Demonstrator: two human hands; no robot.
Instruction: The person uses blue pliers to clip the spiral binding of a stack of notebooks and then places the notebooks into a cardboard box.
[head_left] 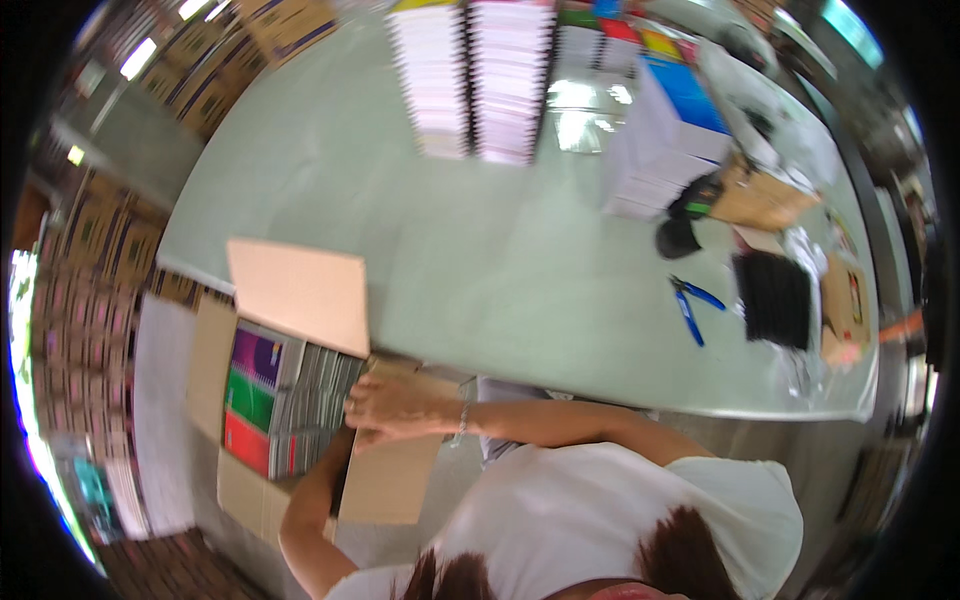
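Note:
At the lower left stands an open cardboard box [248, 482] with its flaps spread outward. Inside it, spiral notebooks [250, 398] with purple, green and red covers lie at the left, and a tight row of several more [318, 392] fills the space to their right. My right hand [392, 408] reaches across to the box's right side, its fingers bent down at the end of that row; what they grip is hidden. From below, my left forearm [318, 492] goes into the box. My left hand's fingers are out of sight beneath the right hand.
A large pale-green table [480, 270] carries two tall stacks of spiral notebooks [512, 90], a white stack with a blue top [668, 130], blue-handled pliers [692, 305] and a bundle of black binding coils [772, 298]. Stacked cartons [95, 300] line the left.

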